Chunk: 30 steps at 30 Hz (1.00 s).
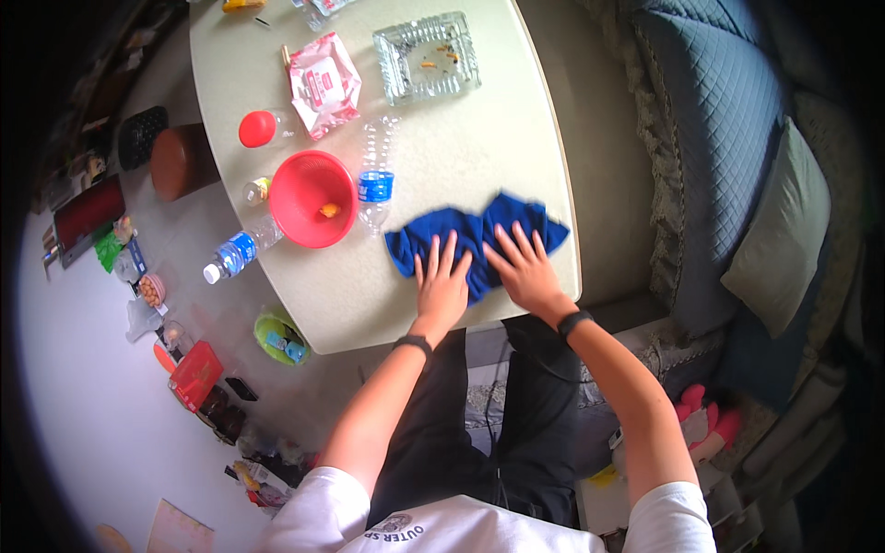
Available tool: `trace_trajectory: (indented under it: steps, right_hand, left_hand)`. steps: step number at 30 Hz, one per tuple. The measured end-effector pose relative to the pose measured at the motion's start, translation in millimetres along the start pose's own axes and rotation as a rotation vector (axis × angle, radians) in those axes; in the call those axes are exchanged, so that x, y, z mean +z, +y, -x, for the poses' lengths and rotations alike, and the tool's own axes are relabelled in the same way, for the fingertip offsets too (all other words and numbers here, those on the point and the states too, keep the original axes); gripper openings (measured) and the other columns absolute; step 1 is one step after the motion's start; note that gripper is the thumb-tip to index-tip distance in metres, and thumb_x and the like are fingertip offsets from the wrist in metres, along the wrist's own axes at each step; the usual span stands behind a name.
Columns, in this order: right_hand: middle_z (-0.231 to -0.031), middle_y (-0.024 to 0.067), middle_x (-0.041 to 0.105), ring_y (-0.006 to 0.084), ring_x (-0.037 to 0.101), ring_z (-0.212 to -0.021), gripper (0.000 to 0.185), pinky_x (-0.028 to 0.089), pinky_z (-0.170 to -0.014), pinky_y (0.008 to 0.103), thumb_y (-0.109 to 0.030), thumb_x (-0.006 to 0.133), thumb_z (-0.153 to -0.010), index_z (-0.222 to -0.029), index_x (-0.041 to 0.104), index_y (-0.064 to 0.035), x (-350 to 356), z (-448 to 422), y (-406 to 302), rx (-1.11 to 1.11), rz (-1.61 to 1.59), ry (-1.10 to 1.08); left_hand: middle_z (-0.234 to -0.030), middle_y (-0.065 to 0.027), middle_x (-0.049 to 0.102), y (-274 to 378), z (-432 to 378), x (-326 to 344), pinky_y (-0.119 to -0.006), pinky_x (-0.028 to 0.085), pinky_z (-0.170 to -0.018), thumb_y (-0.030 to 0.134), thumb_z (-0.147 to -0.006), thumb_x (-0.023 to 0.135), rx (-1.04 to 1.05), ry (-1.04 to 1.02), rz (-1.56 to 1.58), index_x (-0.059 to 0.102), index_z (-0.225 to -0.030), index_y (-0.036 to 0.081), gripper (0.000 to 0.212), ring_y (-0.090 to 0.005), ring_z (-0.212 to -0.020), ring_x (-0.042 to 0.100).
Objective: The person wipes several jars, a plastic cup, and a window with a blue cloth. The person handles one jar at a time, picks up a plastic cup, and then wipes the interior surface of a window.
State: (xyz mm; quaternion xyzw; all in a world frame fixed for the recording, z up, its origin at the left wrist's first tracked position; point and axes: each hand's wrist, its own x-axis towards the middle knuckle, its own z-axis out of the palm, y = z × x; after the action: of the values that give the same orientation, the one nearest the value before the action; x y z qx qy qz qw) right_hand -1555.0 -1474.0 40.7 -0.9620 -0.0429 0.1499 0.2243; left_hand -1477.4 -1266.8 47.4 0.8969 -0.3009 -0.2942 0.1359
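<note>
A crumpled dark blue cloth (449, 225) lies near the front right corner of the pale table (477, 152). My left hand (442, 287) rests on its left part with fingers spread. On the right part, my right hand (525, 273) presses down flat, its fingers also apart. Neither hand grips the cloth; both lie on top of it. Left of the cloth are a clear plastic bottle with a blue label (376, 186), lying on its side, and a red plastic basket (297, 228) holding a small orange-yellow item (330, 209).
A glass ashtray (387, 69) with cigarette butts and a pink-white wipes packet (325, 83) are farther back. A red-lidded jar (257, 129) and another bottle (238, 252) line the left edge. A quilted blue sofa (712, 117) stands right; a green bin (273, 325) is at left.
</note>
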Motion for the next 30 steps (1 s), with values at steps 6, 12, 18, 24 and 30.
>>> trace_trajectory:
  steps: [6,12,18,24,30]
  right_hand:
    - [-0.157,0.0011,0.046,0.0272,0.042,-0.145,0.058,0.038,-0.114,0.0475,-0.025,0.073,-0.087,-0.143,0.059,-0.0286,-37.4,-10.6,70.7,-0.288,0.015,-0.182]
    - [-0.167,0.0112,0.031,0.0402,0.029,-0.152,0.056,0.025,-0.120,0.0614,-0.038,0.058,-0.100,-0.154,0.048,-0.0284,-57.6,-121.1,100.7,-0.090,0.108,0.194]
    - [-0.166,0.0113,0.033,0.0380,0.027,-0.153,0.069,0.022,-0.121,0.0627,-0.041,0.065,-0.093,-0.155,0.046,-0.0172,-20.9,-79.7,46.1,-0.199,-0.070,0.025]
    - [-0.169,0.0065,0.028,0.0300,0.025,-0.156,0.079,0.022,-0.124,0.0551,-0.040,0.066,-0.094,-0.161,0.033,-0.0145,-18.0,42.2,49.7,-0.427,0.077,-0.415]
    - [-0.163,0.0011,0.039,0.0232,0.036,-0.149,0.062,0.036,-0.116,0.0513,-0.030,0.067,-0.092,-0.151,0.050,-0.0201,-37.4,7.4,70.2,-0.698,0.180,-0.504]
  left_hand:
    - [-0.166,-0.0055,0.033,-15.7,-18.8,-16.5,-0.076,0.017,-0.117,0.025,-0.095,0.062,0.138,-0.078,-0.052,0.063,-0.138,0.025,0.043,-0.0374,-0.155,0.021]
    - [-0.169,-0.0086,0.027,17.9,-117.2,-28.9,-0.076,0.014,-0.116,0.021,-0.102,0.054,-0.151,0.255,0.002,0.050,-0.152,0.026,0.051,-0.0392,-0.156,0.019]
    - [-0.169,-0.0126,0.028,42.9,-52.7,36.8,-0.068,0.017,-0.120,0.020,-0.097,0.055,-0.472,0.462,0.069,0.049,-0.152,0.019,0.056,-0.0386,-0.156,0.022]
    - [-0.166,-0.0186,0.032,112.3,47.2,110.0,-0.069,0.028,-0.115,0.016,-0.092,0.059,-0.560,0.411,0.176,0.060,-0.140,0.014,0.049,-0.0447,-0.153,0.027]
    - [-0.157,-0.0154,0.044,87.0,59.6,85.9,-0.070,0.032,-0.112,0.010,-0.089,0.060,-0.531,0.435,0.286,0.059,-0.134,0.009,0.045,-0.0439,-0.148,0.035]
